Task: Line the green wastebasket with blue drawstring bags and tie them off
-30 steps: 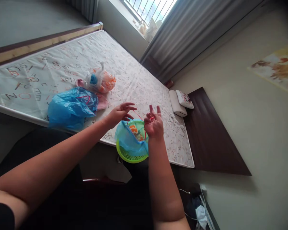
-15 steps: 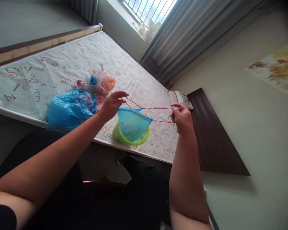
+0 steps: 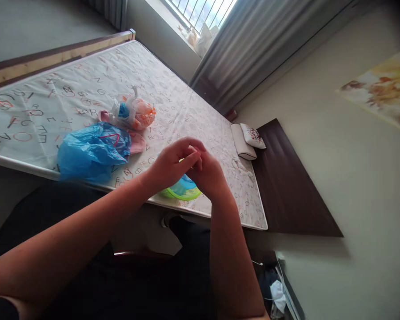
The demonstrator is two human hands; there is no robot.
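Observation:
Just above the small green plastic basket (image 3: 188,196), my left hand (image 3: 168,166) and my right hand (image 3: 210,173) meet, fingers overlapping. Both have curled fingers; whatever lies between them is hidden. A blue plastic bag (image 3: 178,187) lines the basket and shows only partly below my hands. Its red drawstrings cannot be seen now. The basket stands on a white mattress (image 3: 173,106) printed with letters, near its front edge. To the left of my left hand lies a larger crumpled blue plastic bag (image 3: 90,151) with a red strip on it.
Behind the larger blue bag sits a clear bag with orange and blue contents (image 3: 136,111), with pink cloth (image 3: 137,142) beside it. Pillows (image 3: 243,142) lie by the dark headboard (image 3: 293,186) at right. A wooden bed rail (image 3: 60,55) runs along the far left.
Half a second ago my hands were apart, stretching the red drawstrings above the basket. They have come together over it, the right moving left, and the bag's top has dropped from view.

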